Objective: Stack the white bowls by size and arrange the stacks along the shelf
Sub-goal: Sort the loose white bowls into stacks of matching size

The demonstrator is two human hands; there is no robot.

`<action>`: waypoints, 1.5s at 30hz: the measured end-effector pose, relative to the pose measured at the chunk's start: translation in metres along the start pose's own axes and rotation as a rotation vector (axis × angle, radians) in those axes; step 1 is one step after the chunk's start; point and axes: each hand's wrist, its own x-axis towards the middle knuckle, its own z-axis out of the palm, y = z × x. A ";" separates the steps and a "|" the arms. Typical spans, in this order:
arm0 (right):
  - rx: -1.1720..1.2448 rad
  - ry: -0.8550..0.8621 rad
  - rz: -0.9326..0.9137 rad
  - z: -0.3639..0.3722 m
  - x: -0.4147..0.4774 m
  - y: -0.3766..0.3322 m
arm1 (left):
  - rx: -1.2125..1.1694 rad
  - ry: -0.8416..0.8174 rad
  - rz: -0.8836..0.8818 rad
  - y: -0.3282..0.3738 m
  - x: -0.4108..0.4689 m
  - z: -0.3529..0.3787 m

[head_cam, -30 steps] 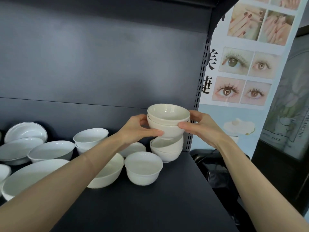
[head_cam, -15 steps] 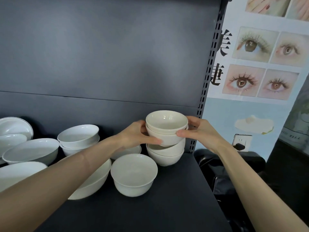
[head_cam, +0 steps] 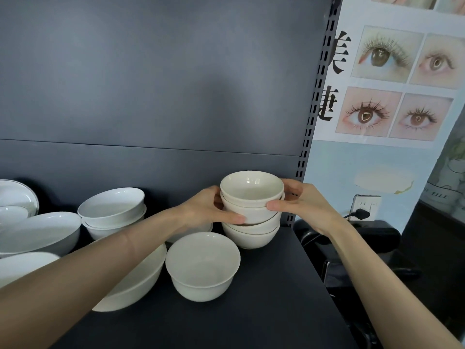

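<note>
Spanning the whole lower view, the dark shelf (head_cam: 264, 298) carries every bowl, backed by a matte dark panel (head_cam: 163, 84) and a slotted upright (head_cam: 315, 104); past its right edge hangs a poster of eyes (head_cam: 392, 84) above a wall socket (head_cam: 366, 207) with a plug in it. Shallow wide dishes (head_cam: 37, 233) crowd the far left, next to a nested pair of mid-sized bowls (head_cam: 112, 210). Nearer, a large bowl (head_cam: 141, 280) sits partly under the left forearm, touching a single small bowl (head_cam: 202, 265). At the back right corner stands the small-bowl stack (head_cam: 251, 234) of 2. Just above it, the left hand (head_cam: 208, 210) and right hand (head_cam: 299, 205) each clasp a side of 2 nested small bowls (head_cam: 252, 195), whose foot looks almost seated in the stack. The step in hand seems to be joining these 2 pairs into 1 stack of 4. Next comes a level, centred lowering, then a gentle release so the tall stack does not tip off the nearby edge.
</note>
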 end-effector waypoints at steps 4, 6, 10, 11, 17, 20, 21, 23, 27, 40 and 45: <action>0.020 -0.010 0.017 0.003 -0.002 0.005 | 0.012 -0.062 0.028 -0.001 -0.005 0.004; 0.043 -0.003 0.019 0.005 -0.003 0.008 | 0.043 -0.045 0.035 -0.002 -0.006 0.005; 0.055 -0.002 0.016 0.006 -0.004 0.009 | 0.058 -0.019 0.040 -0.002 -0.004 0.004; 0.058 -0.001 0.019 0.006 -0.003 0.009 | 0.057 -0.021 0.043 -0.002 -0.003 0.003; 0.081 0.010 0.034 0.008 -0.005 0.014 | 0.076 -0.001 0.039 -0.001 0.002 -0.002; 0.087 0.018 0.037 0.008 -0.006 0.015 | 0.079 -0.003 0.040 0.001 0.002 -0.003; 0.088 0.020 0.038 0.008 -0.006 0.015 | 0.076 -0.007 0.042 0.000 0.003 -0.003; 0.089 0.023 0.037 0.008 -0.006 0.015 | 0.070 -0.014 0.046 0.000 0.003 -0.001; 0.097 0.022 0.042 0.008 -0.005 0.016 | 0.078 -0.027 0.041 -0.002 0.001 -0.002; 0.094 -0.027 0.081 0.007 -0.008 0.019 | 0.053 -0.011 0.010 -0.010 0.004 -0.010; 0.102 -0.009 0.085 0.010 -0.009 0.021 | 0.057 0.007 0.033 -0.013 0.004 -0.008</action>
